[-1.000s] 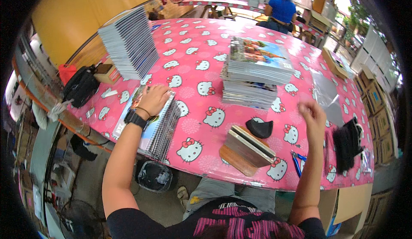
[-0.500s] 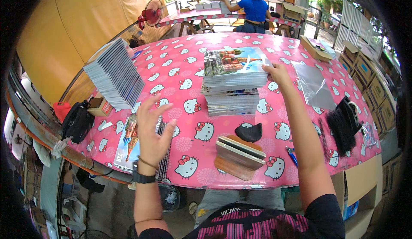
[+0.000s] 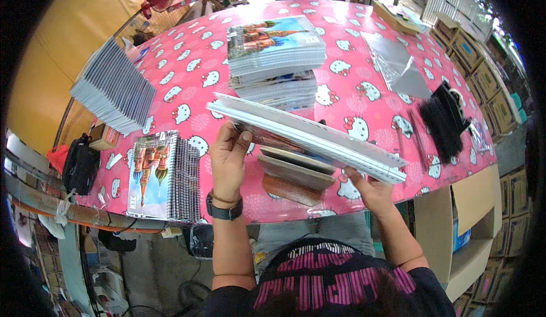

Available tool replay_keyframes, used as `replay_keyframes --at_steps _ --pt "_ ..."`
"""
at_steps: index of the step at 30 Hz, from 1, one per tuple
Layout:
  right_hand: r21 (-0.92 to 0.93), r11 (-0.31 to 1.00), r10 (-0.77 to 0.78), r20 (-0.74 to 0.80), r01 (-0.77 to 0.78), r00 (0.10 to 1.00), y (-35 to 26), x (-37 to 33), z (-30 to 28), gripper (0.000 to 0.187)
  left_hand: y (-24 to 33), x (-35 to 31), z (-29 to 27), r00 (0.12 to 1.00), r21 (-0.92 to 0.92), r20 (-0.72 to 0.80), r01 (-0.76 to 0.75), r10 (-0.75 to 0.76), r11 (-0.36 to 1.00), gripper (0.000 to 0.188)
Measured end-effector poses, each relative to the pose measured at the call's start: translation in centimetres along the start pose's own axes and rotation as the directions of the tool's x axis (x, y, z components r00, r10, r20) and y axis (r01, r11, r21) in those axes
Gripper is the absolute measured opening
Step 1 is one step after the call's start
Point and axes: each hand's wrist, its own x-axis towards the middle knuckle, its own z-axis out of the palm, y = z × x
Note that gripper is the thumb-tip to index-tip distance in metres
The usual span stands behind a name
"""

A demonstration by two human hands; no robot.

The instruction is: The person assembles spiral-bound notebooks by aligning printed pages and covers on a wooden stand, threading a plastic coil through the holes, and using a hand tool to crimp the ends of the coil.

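Observation:
Both my hands hold an unbound notebook [image 3: 310,140], a block of white pages with small punched holes along its edge, tilted above the front of the table. My left hand [image 3: 228,156] pinches its left end, thumb on the near side. At the right end, my right hand [image 3: 371,192] grips the lower edge. Below the block stands a wooden block with an upright slotted piece [image 3: 296,181], partly covered by it. Beyond lies a pile of similar notebooks [image 3: 276,49] with a colourful domed-building cover. Left of my left hand are spiral-bound notebooks [image 3: 154,175] with the same cover.
A tall notebook stack [image 3: 114,89] stands at the left of the pink patterned table [image 3: 196,98], near a black bag [image 3: 79,166]. To the right lie a clear plastic sheet [image 3: 398,66] and black binding wires [image 3: 442,124]. An open carton [image 3: 469,226] stands at the right front.
My right hand has brought an unbound notebook from the middle pile toward me. My left hand, open before, has closed on its other end. The view has tilted downward.

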Motion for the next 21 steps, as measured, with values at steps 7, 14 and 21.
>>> replay_keyframes --at_steps 7,14,21 --pt "-0.265 0.942 0.253 0.165 -0.205 0.953 4.8 -3.4 -1.0 0.024 -2.7 -0.9 -0.8 0.99 0.274 0.076 0.09 -0.115 0.958 0.023" --pt "-0.584 0.768 0.187 -0.19 -0.264 0.964 7.8 3.3 -10.0 0.025 -6.0 -3.1 -4.9 0.984 0.055 -0.06 0.171 -0.168 0.984 0.033" --pt "-0.796 0.506 0.186 -0.274 -0.331 0.944 15.2 6.0 -17.0 0.028 -4.5 -0.6 -1.0 0.942 -0.047 -0.202 0.263 -0.267 0.964 0.038"
